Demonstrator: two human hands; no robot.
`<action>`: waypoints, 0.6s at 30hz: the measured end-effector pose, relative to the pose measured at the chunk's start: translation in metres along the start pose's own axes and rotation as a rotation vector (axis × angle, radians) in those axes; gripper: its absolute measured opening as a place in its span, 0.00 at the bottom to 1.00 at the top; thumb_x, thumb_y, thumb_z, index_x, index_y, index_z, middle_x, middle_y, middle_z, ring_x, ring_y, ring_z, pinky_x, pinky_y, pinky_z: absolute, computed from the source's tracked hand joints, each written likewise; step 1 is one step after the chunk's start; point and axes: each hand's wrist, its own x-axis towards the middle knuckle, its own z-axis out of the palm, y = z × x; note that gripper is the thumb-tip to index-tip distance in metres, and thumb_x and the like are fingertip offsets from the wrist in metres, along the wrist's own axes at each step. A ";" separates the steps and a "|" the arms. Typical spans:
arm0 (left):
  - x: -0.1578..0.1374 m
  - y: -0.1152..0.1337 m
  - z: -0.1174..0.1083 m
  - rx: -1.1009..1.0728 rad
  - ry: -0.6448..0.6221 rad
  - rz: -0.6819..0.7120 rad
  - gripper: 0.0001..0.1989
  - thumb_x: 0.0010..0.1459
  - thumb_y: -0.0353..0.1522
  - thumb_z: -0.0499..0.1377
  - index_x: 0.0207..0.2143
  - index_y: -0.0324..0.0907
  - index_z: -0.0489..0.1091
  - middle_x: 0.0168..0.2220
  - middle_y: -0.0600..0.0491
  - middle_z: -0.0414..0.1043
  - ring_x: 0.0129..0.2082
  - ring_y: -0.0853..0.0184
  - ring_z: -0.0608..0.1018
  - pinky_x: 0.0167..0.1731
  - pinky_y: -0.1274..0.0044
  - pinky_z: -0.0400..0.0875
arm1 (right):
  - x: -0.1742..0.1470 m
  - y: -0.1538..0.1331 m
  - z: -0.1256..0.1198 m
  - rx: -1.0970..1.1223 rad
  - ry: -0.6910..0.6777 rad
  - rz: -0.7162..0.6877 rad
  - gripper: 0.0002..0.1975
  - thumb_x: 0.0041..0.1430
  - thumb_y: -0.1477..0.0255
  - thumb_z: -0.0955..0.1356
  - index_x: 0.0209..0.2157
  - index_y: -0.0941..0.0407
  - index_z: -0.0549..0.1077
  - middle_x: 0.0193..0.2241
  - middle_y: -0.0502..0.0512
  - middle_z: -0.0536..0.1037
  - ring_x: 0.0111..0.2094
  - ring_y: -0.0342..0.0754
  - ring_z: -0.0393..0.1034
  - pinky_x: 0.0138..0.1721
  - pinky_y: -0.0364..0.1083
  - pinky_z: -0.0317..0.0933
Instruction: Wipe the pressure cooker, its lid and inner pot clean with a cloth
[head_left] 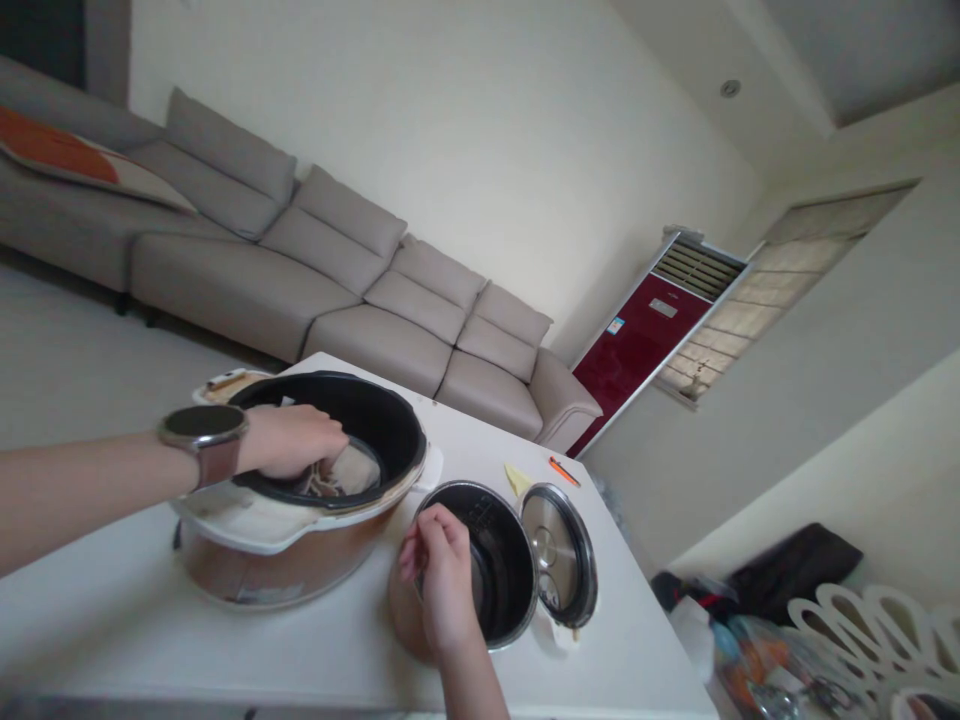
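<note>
My left hand (296,440), with a watch on its wrist, reaches down into a large black pot (375,400) seated in a white-rimmed cooker body. Its bent fingers press around a crumpled beige-and-white cloth (356,470) at the bottom; the fingertips are partly hidden. Over the left rim of a smaller, dark-lined inner pot (499,560) is my right hand (444,560), fingers curled together. What lies within those fingers, if anything, cannot be seen. A round metal-lined lid (559,550) leans or lies just right of the smaller pot.
Both pots stand on a white table (330,650). Near its far right corner lie an orange-and-black pen-like item (564,471) and a yellow paper piece (517,479). Behind are a grey sofa (390,330) and a dark red air conditioner (645,330). Assorted bags (772,650) sit at lower right.
</note>
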 end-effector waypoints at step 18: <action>0.048 -0.019 -0.043 0.266 0.220 0.394 0.15 0.60 0.20 0.55 0.29 0.42 0.77 0.42 0.44 0.80 0.52 0.55 0.75 0.50 0.68 0.65 | 0.004 0.003 0.013 -0.037 -0.055 0.016 0.16 0.60 0.59 0.69 0.25 0.55 0.70 0.16 0.46 0.70 0.16 0.39 0.59 0.20 0.41 0.50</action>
